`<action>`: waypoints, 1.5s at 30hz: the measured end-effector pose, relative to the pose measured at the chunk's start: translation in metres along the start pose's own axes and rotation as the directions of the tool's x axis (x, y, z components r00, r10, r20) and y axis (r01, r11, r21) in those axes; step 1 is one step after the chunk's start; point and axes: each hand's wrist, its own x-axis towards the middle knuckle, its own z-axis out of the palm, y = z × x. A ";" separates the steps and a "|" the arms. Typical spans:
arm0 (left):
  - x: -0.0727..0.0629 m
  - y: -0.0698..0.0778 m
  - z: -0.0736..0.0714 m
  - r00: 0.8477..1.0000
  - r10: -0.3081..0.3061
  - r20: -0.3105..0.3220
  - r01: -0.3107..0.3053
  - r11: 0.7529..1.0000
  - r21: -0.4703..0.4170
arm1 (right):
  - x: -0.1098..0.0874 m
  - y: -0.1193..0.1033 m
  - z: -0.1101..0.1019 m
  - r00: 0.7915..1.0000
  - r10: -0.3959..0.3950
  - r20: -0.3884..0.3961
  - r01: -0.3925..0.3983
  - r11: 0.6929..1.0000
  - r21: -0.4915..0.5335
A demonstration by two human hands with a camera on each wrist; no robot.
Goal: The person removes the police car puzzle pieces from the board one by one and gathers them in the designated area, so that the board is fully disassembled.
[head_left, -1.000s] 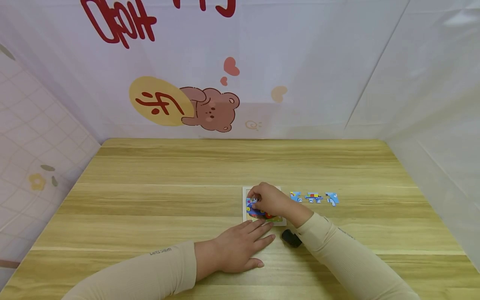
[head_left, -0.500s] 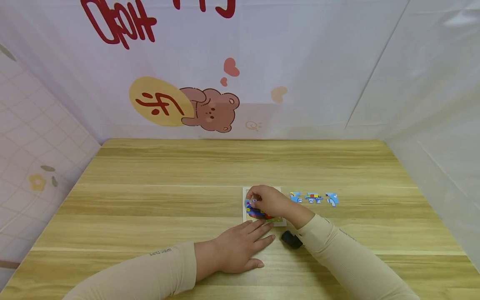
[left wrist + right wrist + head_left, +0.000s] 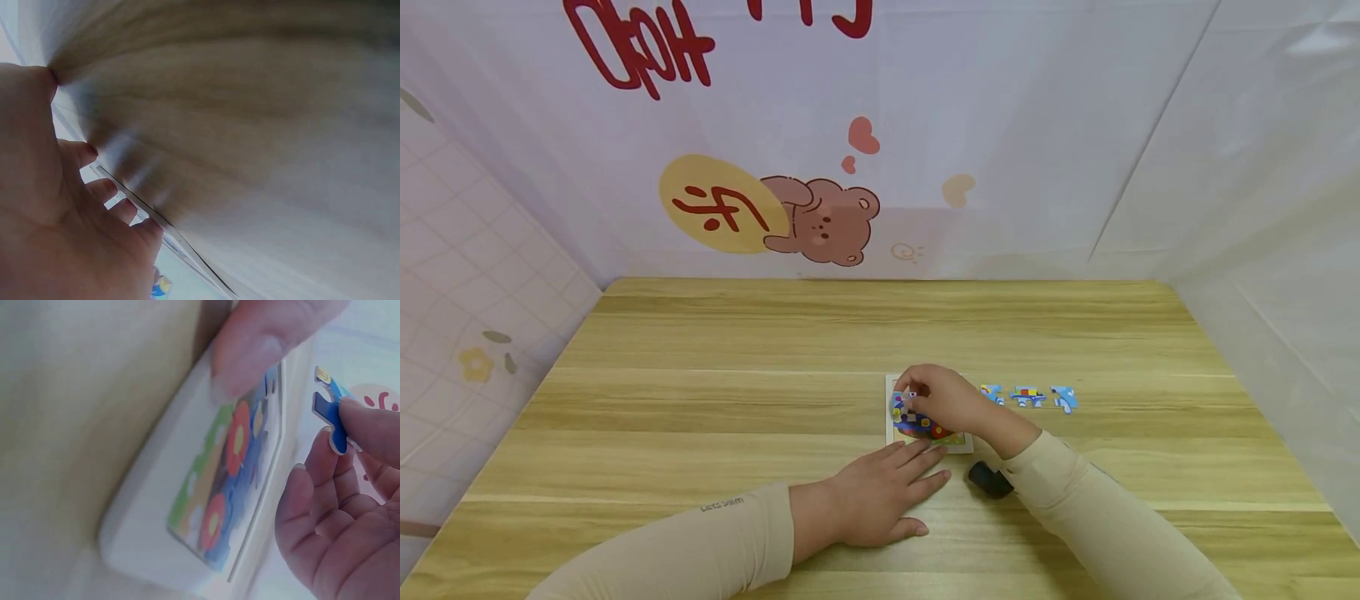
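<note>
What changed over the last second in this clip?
The right hand, pinching a blue puzzle piece, shifted slightly to the person's right, most visibly at the wrist; the black object beside it moved the same way. No new grasp or release is evident. The left hand, puzzle frame and three loose pieces stayed put.

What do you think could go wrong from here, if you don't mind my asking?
The puzzle piece might slip or turn, since the right hand pinches it between thumb and fingertips.
The tray could slide under a firm push, as the left hand reaches only its near edge with its fingertips.
The right hand may brush the three loose pieces when it draws back, as they lie close beside it.
</note>
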 end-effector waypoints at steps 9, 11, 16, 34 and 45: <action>0.001 0.000 -0.002 0.999 -0.012 0.048 0.014 0.999 -0.037 | -0.020 0.010 -0.018 0.998 -0.017 -0.058 0.019 0.999 0.032; 0.001 0.000 -0.003 0.998 -0.014 0.066 0.017 0.999 -0.047 | -0.024 0.015 -0.022 0.997 -0.010 -0.079 0.012 0.999 0.030; 0.001 0.000 -0.003 0.997 -0.020 0.073 0.023 0.998 -0.053 | -0.035 0.025 -0.030 0.993 0.000 -0.115 0.003 1.000 0.023; 0.002 0.001 -0.005 0.998 -0.023 0.052 0.025 0.999 -0.038 | -0.067 0.060 -0.048 0.991 0.033 -0.133 -0.024 0.998 0.065; 0.004 0.000 -0.005 0.997 -0.023 0.068 0.027 0.998 -0.063 | -0.077 0.076 -0.050 0.993 0.079 -0.087 -0.072 0.993 0.090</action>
